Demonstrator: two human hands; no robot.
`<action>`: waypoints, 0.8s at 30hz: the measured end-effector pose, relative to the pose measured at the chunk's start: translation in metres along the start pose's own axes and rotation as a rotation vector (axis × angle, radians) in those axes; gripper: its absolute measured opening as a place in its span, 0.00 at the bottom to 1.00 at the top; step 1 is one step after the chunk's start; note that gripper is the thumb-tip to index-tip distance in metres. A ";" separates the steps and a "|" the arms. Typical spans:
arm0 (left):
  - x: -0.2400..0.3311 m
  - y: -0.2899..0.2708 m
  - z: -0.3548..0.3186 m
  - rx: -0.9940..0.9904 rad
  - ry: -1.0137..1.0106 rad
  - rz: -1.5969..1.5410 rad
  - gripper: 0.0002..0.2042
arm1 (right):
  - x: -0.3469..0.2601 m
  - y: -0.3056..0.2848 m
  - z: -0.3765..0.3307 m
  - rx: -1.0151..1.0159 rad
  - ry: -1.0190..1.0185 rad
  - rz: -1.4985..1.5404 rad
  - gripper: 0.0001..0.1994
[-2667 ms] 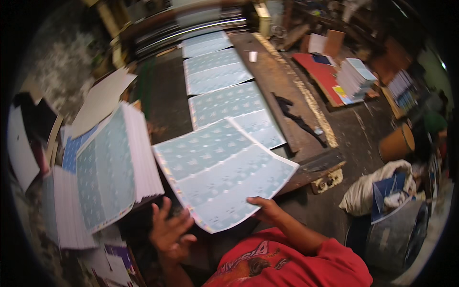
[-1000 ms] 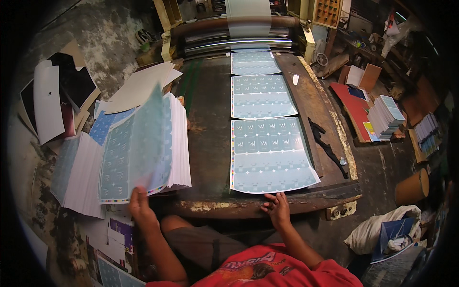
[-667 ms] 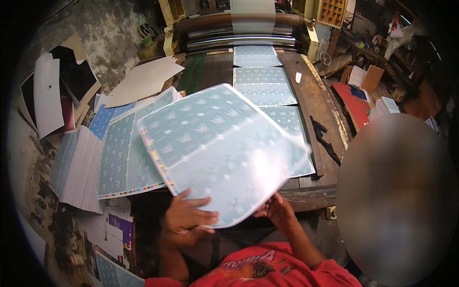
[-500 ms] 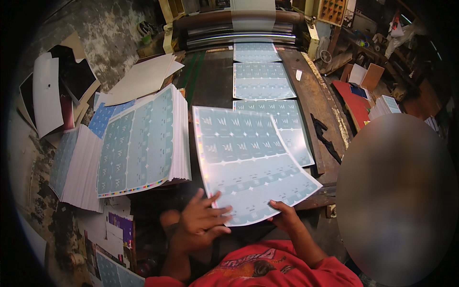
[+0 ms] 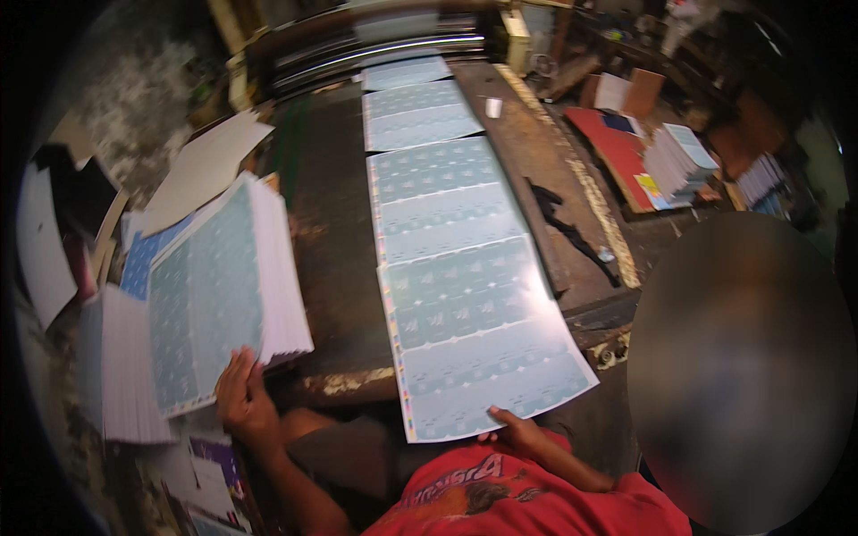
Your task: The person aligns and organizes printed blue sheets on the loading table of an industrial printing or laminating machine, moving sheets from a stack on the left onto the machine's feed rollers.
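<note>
A pale blue printed sheet (image 5: 483,348) lies flat at the near end of the dark table (image 5: 331,250), its near edge hanging past the rim. My right hand (image 5: 517,431) pinches that near edge, thumb on top. Beyond it, more sheets of the same kind (image 5: 420,116) lie in a row toward the machine. To the left stands a thick stack of printed sheets (image 5: 219,295), tilted toward me. My left hand (image 5: 241,393) rests at the stack's near edge, with its fingers spread on the top sheet.
Rollers of a machine (image 5: 384,45) span the table's far end. A black tool (image 5: 572,223) lies on the table's right side. Paper stacks (image 5: 675,161) and a red board sit on the floor at right. White boards (image 5: 206,165) and loose sheets (image 5: 125,366) crowd the left.
Half a second ago both hands held a sheet lifted over the table's near edge. Now a sheet lies flat with my right hand at its edge, and my left hand has moved to the stack.
</note>
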State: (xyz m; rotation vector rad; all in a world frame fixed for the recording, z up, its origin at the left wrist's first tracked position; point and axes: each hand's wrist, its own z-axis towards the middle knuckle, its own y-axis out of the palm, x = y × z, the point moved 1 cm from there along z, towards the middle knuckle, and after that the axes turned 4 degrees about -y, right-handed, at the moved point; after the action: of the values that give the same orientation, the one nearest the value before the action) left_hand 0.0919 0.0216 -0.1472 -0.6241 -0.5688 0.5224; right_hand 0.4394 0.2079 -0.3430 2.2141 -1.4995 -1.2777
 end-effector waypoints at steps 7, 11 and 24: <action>-0.018 -0.001 -0.014 0.010 -0.164 -0.209 0.12 | -0.006 0.005 0.005 0.033 -0.058 -0.024 0.20; -0.068 0.015 -0.030 -0.009 -0.324 -0.462 0.12 | -0.021 0.012 0.016 -0.048 -0.171 0.096 0.23; -0.014 -0.025 -0.028 0.260 -0.489 -0.370 0.17 | -0.022 0.017 0.044 0.124 -0.311 0.105 0.24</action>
State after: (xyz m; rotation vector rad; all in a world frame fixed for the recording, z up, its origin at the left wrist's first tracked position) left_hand 0.1062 -0.0152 -0.1545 -0.1287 -1.0354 0.3872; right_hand 0.3935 0.2311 -0.3482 2.0466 -1.8238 -1.5913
